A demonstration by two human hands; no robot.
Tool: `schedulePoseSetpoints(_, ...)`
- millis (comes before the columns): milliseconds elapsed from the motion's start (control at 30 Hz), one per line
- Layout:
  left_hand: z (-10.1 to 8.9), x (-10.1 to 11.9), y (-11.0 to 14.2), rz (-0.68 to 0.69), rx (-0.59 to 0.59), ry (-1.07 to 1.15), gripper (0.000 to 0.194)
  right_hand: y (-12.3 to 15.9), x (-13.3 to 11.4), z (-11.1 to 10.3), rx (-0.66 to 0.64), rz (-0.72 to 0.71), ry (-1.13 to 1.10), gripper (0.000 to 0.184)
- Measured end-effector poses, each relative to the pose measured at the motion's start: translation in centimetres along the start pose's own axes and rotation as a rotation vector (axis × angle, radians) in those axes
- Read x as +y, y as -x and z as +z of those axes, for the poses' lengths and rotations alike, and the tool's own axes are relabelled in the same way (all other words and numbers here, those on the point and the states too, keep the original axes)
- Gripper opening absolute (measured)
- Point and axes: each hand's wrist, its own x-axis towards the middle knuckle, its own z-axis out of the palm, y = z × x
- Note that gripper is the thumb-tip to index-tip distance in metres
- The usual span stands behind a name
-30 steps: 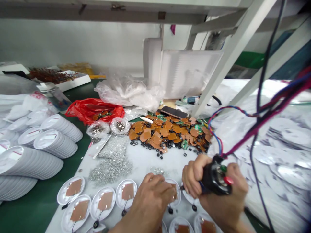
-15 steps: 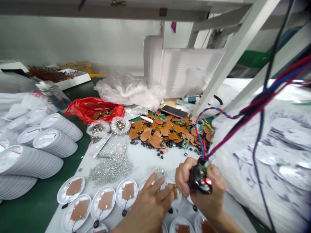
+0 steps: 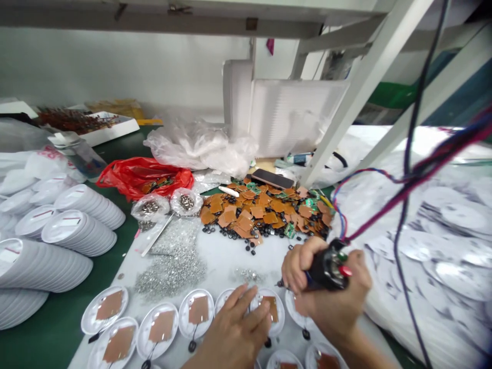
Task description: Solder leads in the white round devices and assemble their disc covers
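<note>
In my right hand (image 3: 330,292) is a black electric screwdriver (image 3: 325,269), wired at its back end, with a red button on it. The fingers wrap round its body, and its tip points left, above the row of dishes. My left hand (image 3: 238,325) is open, its fingers stretched over two round white dishes, partly hiding them. One dish (image 3: 282,320) beside its fingertips holds a brown circuit board (image 3: 272,307). Another white dish (image 3: 298,315) is partly behind my right hand. Small silver screws (image 3: 249,275) lie just beyond my left fingertips.
Stacked white dishes (image 3: 77,233) stand left. A large heap of silver screws (image 3: 169,271) lies mid-left, and loose brown boards (image 3: 265,205) pile behind. A red bag (image 3: 123,177) sits at the back. Cables (image 3: 403,230) hang at right before a bag of white discs (image 3: 430,246).
My right hand has moved right with the screwdriver, which has swung so its tip points left. My left hand stays over the dishes with little change. The whole view has shifted slightly.
</note>
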Motion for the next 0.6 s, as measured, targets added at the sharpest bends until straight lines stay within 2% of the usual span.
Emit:
schedulePoseSetpoints(167,-0.7,-0.3,-0.9,-0.056,0.028,0.143,0.016,-0.4,2.1,0.2,-0.007,0.045,0.045,0.056)
schedulePoseSetpoints(333,-2.8,-0.6,-2.7,-0.341,-0.045,0.262,0.016,0.0,0.0,1.1,-0.043,0.047,0.029,0.056)
schedulePoseSetpoints(467,-3.5,-0.6,-4.9,-0.572,-0.144,0.339,0.01,0.5,-1.8,1.7,-0.085,0.019,0.045,0.055)
schedulePoseSetpoints(533,-3.6,-0.6,-5.8,-0.643,-0.217,0.412,0.007,0.9,-2.1,1.6,-0.096,0.018,0.059,0.055)
schedulePoseSetpoints(600,-3.5,-0.6,-6.3,-0.654,-0.236,0.46,0.013,1.2,-2.3,1.4,-0.121,0.036,0.079,0.056)
